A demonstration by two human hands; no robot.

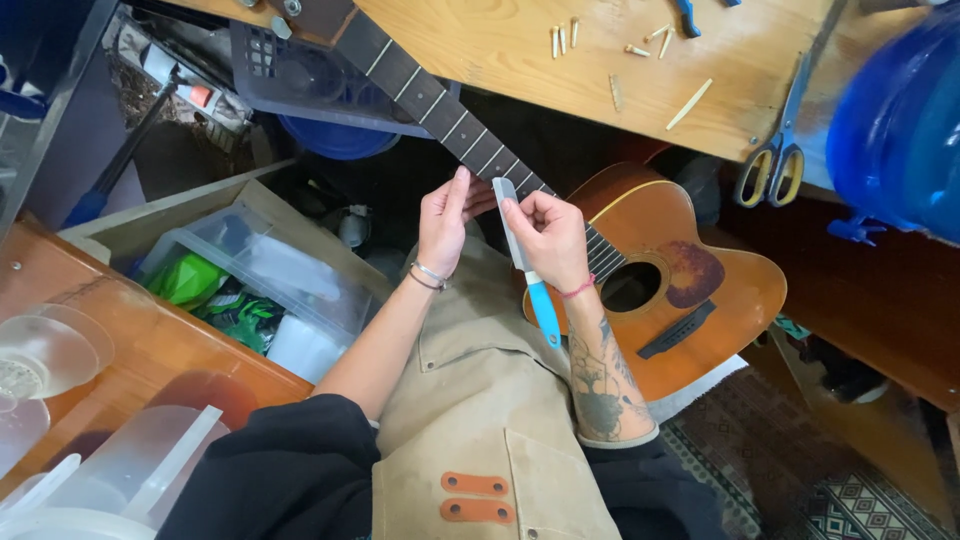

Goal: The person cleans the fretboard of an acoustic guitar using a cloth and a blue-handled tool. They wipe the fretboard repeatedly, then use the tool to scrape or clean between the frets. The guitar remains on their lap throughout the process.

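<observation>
Holding a blue-handled file (520,245), the right hand (553,240) meets the left hand (445,215) over a guitar (670,270).

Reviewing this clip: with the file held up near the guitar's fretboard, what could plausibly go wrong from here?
The right hand holds a blue-handled file just over the guitar, so a slip might scratch its top or the fretboard. The left hand has fingertips at the file's tip and could get scraped. The guitar seems propped on the lap against the workbench, so it may shift.
</observation>
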